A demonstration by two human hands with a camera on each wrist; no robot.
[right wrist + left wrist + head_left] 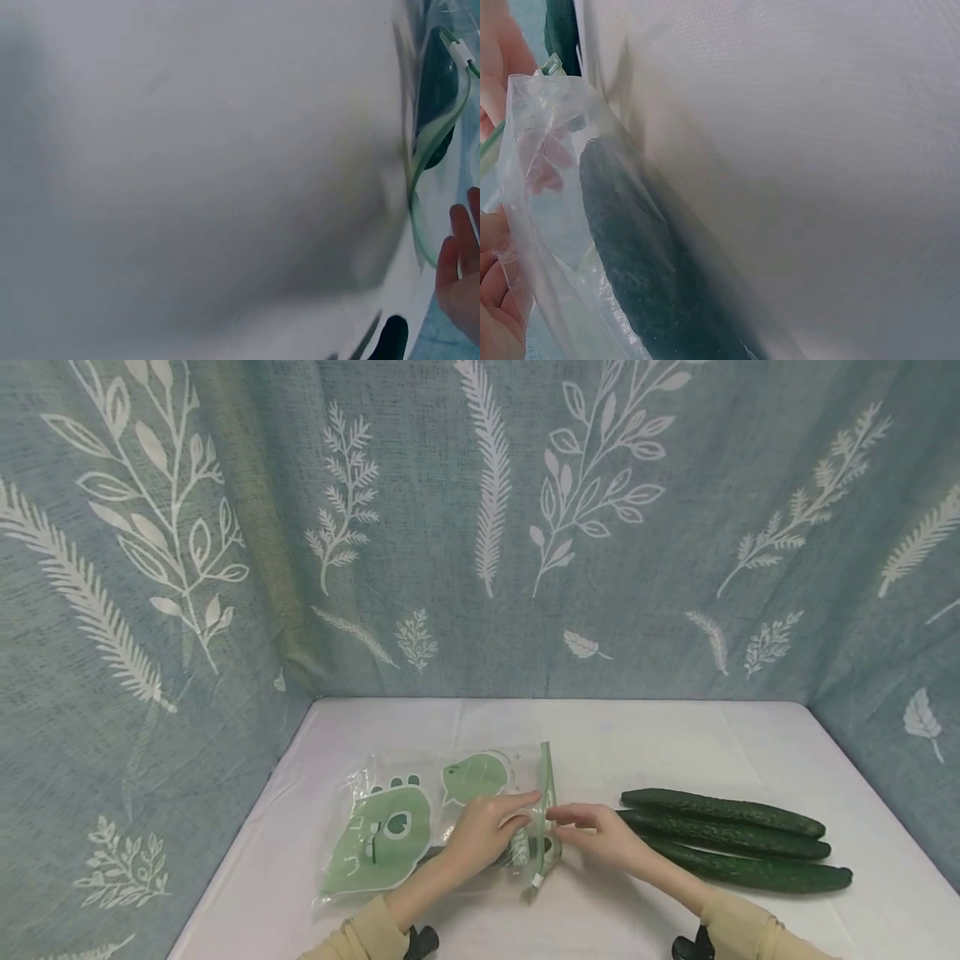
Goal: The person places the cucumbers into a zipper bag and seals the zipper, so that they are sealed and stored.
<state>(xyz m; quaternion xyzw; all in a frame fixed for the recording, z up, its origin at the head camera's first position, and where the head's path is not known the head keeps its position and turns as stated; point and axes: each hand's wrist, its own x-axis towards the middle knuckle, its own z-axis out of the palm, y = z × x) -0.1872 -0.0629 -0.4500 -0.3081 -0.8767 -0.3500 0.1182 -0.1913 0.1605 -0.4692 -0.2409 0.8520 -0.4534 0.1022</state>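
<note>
A clear zip bag (382, 843) with green cartoon prints lies on the white table, its green-edged mouth facing right. My left hand (480, 835) pinches the plastic film near that mouth. Inside the bag is a cucumber (645, 255), its dark end close to the opening; in the head view my left hand and forearm cover most of it. My right hand (600, 839) is at the green zip strip (546, 802), fingers extended and holding nothing. The right wrist view shows the mouth parted, with a white slider (461, 52) on the strip.
To the right, three cucumbers (735, 839) lie side by side on the white table (645, 743), their left ends behind my right hand. A blue-green leaf-patterned curtain (420, 527) encloses the back and sides.
</note>
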